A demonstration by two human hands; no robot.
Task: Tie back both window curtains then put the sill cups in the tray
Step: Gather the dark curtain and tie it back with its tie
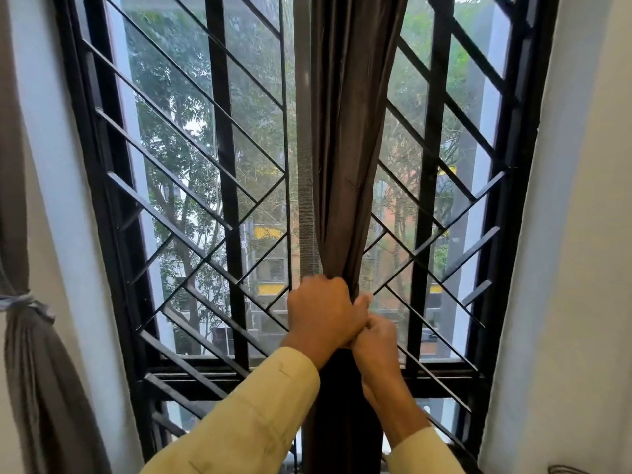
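A dark brown curtain (pixel 345 138) hangs gathered into a narrow bunch in front of the middle of the window. My left hand (pixel 321 313) is closed around the bunch at waist height. My right hand (pixel 376 340) sits just below and to the right of it, fingers closed against the same fabric. Whether a tie is in either hand is hidden. At the far left a second grey-brown curtain (pixel 30 371) hangs against the wall, cinched by a pale tie (pixel 24 302). No cups or tray are in view.
Black metal window grilles (pixel 191 172) with diagonal bars stand close behind the curtain. A strip of grey mesh (pixel 304 165) hangs beside the curtain's left edge. White walls (pixel 564 268) flank the window on both sides.
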